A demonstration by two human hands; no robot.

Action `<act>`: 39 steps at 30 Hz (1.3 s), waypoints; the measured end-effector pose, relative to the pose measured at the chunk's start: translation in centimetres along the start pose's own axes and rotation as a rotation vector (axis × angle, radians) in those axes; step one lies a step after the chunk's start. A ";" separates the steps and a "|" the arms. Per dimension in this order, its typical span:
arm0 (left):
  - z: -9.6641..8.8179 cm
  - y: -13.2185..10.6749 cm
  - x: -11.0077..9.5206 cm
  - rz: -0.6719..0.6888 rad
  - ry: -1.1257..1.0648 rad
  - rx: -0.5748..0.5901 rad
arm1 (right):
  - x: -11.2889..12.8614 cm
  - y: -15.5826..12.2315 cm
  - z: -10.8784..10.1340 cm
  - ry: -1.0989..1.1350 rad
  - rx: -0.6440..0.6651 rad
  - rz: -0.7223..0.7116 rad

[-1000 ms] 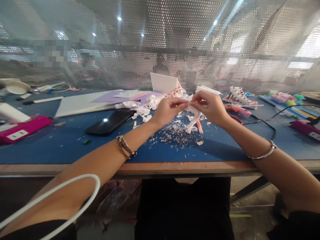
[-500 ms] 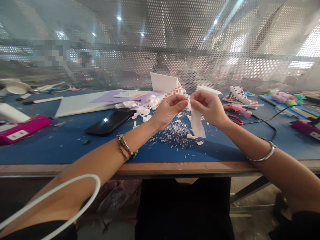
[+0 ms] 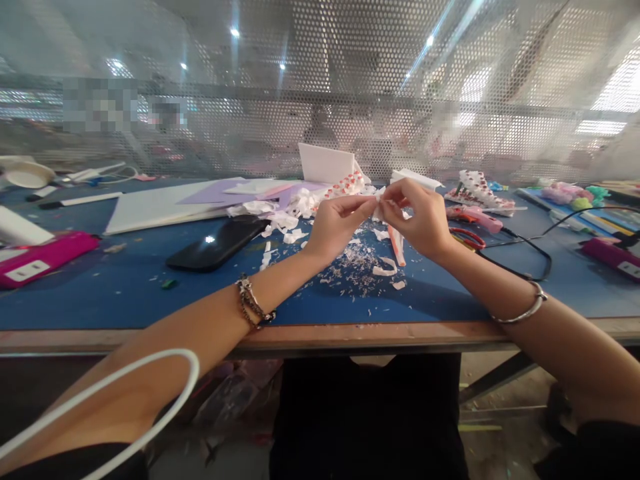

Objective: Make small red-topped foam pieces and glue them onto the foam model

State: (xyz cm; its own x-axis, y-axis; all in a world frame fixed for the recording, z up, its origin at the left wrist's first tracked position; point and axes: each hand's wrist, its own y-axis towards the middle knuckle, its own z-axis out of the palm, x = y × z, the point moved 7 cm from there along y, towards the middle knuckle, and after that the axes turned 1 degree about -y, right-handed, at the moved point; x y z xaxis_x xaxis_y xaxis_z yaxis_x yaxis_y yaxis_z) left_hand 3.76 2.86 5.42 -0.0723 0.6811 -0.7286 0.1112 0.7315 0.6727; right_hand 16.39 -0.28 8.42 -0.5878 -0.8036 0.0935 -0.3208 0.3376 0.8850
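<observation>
My left hand (image 3: 336, 228) and my right hand (image 3: 417, 217) meet above the middle of the table, fingertips almost touching. Both pinch a small crumpled bit of white paper (image 3: 379, 196) between thumb and fingers; most of it is hidden by the fingers. Under them lies a scatter of tiny paper shreds (image 3: 357, 267) with a curled white paper strip (image 3: 386, 268). An orange-and-white strip (image 3: 397, 247) shows just below my right hand. Torn white paper scraps (image 3: 300, 203) are heaped behind my left hand.
A black phone (image 3: 217, 245) lies left of my forearm, near white and lilac sheets (image 3: 155, 205). To the right are a pink glue gun (image 3: 485, 219) with its cord and a red-spotted white boot-shaped piece (image 3: 477, 190). Magenta power strips (image 3: 50, 259) sit at both sides. A perforated metal screen (image 3: 345, 80) stands behind.
The long white paper strip that hung below my right hand no longer hangs there, uncovering the orange-and-white strip. My hands stay close together; the view has shifted slightly.
</observation>
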 end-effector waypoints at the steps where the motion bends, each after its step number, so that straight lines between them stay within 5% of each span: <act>1: 0.0 0.0 -0.2 0.010 0.014 0.002 | 0.0 0.0 0.0 0.001 0.000 -0.004; 12: -0.8 1.1 0.4 0.020 0.079 0.056 | -1.8 0.5 0.3 0.079 0.112 0.081; 17: -1.5 1.4 1.3 -0.008 0.057 0.013 | -4.0 1.0 -1.5 0.088 -0.012 0.171; 20: -1.6 1.4 1.6 -0.046 0.094 0.005 | -2.5 1.0 -1.8 0.053 -0.046 0.114; 26: -0.8 1.0 1.2 -0.022 0.076 0.075 | 0.7 0.0 1.7 -0.016 0.220 0.007; 35: -2.0 1.8 2.5 -0.128 -0.050 -0.025 | -5.8 0.4 1.2 -0.066 0.366 0.157; 39: -2.0 1.7 2.8 -0.173 -0.093 -0.040 | -6.3 1.0 -0.8 -0.209 0.179 0.130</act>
State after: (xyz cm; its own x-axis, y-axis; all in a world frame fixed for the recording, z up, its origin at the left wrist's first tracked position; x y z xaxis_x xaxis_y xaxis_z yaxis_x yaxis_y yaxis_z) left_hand 1.78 6.10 4.80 0.0054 0.5409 -0.8411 0.0660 0.8390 0.5401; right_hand 20.37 4.72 9.04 -0.7670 -0.6356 0.0883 -0.3476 0.5272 0.7754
